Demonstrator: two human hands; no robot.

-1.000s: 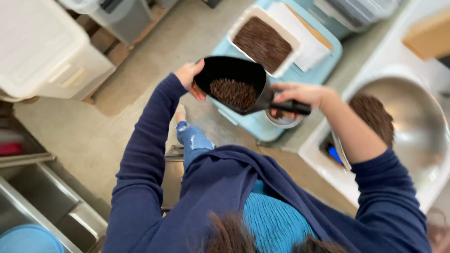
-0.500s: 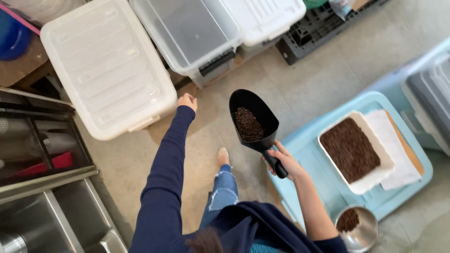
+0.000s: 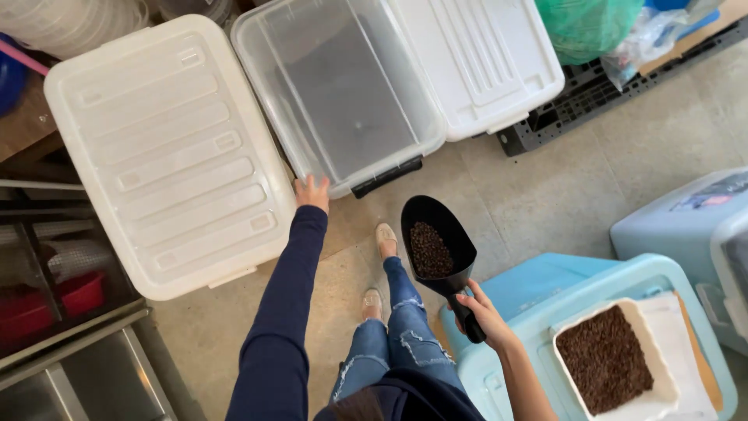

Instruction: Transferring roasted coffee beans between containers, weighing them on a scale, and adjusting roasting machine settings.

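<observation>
At far left, a white lidded storage bin point(image 3: 167, 152) lies on the concrete floor point(image 3: 545, 203). Beside it on the right stands a clear plastic bin point(image 3: 343, 90) with a dark latch on its near edge.

Left hand point(image 3: 312, 192): arm fully extended, fingers spread and flat, fingertips at the near rim of the clear plastic bin, in the gap between it and the white lidded storage bin. The hand grasps nothing; whether it actually touches the rim cannot be determined.

Further right, a second white lid point(image 3: 483, 58) adjoins the clear plastic bin.

Right hand point(image 3: 479, 312): fingers wrapped fully around the handle of a black scoop point(image 3: 438, 245). The scoop is held above the floor, mouth pointing away from the person, with a small load of dark beans point(image 3: 428, 249) in its bowl.

At lower right, a white tray point(image 3: 612, 362) of the same dark beans rests on a light blue container lid point(image 3: 545, 292).
</observation>
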